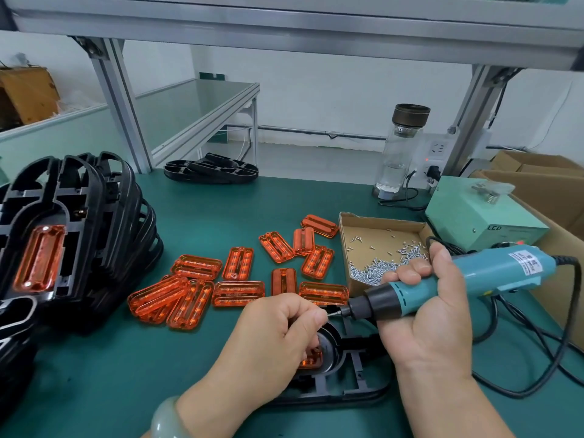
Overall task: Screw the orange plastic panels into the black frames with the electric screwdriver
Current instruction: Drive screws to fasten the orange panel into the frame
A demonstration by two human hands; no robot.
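Right hand [425,314] grips the electric screwdriver [474,276], left hand [271,336] pinches a screw [332,314] at its bit, above the black frame [350,385].

I sit at a bench [221,200] topped in green. At its back rise two slanted aluminium posts, the left post [120,105] and the right post [471,121], carrying a grey shelf [284,26] over my head. Behind is a plain white wall [331,96] with a thin pipe [316,132] low along it, above a pale floor [300,156]. A second bench [202,102] stands beyond the left post. A socket [437,150] sits by the right post, with cardboard boxes [537,172] further right. The light is soft and even.
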